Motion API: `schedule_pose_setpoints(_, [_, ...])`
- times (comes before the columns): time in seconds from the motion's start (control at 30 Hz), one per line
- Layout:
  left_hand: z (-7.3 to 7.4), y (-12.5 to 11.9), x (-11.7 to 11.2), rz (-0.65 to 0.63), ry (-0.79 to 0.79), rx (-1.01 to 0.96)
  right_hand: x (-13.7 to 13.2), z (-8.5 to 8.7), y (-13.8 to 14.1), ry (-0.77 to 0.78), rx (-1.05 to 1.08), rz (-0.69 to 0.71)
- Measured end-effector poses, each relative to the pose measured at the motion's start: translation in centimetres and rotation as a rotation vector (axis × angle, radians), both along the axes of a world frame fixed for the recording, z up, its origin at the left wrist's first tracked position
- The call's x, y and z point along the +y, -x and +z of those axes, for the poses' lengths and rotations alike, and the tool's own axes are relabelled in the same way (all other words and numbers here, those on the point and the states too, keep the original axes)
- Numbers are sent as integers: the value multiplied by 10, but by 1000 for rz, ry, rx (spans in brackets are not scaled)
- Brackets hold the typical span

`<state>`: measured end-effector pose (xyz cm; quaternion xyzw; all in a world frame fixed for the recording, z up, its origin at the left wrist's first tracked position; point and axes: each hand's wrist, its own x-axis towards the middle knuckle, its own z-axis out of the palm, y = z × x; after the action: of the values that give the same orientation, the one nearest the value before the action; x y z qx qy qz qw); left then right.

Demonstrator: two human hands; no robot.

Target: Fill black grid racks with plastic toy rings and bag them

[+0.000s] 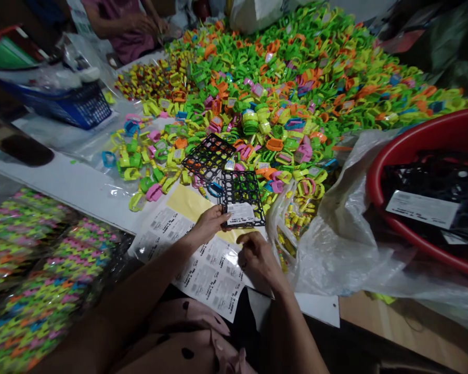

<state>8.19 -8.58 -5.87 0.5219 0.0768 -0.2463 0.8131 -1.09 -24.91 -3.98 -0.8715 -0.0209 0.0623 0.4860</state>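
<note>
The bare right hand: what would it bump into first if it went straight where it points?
The right hand would probably bump the white rectangular printed label on the black plastic grid tray first, though depth is unclear.

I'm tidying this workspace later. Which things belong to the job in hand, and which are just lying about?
Likely part of the job:
- black grid, held by the left hand
- white label on it
- label sheet, near the right hand
- colourful plastic pieces, heaped beyond

Apparently just lying about:
- blue basket
- bagged colourful pieces
- crumpled clear plastic
</note>
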Motion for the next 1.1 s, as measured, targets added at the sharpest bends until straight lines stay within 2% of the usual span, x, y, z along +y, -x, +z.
schedule_pose_setpoints(0.07, [0, 0, 0, -1, 10, -3, -3, -3, -1, -20, -19, -2])
schedule_pose_setpoints(0.2, [-2, -1, -1, 7, 10, 1, 0, 2, -2, 56, -77, 126])
schedule_pose_setpoints(0.37, [-3, -1, -2, -5, 3, -17, 10, 11, 1, 149, -55, 144])
schedule_pose_setpoints(0.5, [-5, 0, -2, -19, -3, -47, 7, 7, -3, 153, -43, 138])
schedule_pose_setpoints(0.67, [-9, 1, -1, -39, 2, -79, -6, -2, -7, -23, 29, -8])
schedule_pose_setpoints(0.8, [-10, 0, -1, -43, 8, -80, -8, -4, -7, -24, -25, 46])
schedule_pose_setpoints(0.9, [-12, 0, -1, -41, -6, -75, -6, -3, -6, -143, 92, -47])
schedule_pose_setpoints(1.0, [-16, -1, -1, -35, -35, -88, -8, 2, -3, -342, 196, -116])
schedule_pose_setpoints(1.1, [-20, -1, -1, -41, -67, -135, -15, 15, 1, -457, 165, -152])
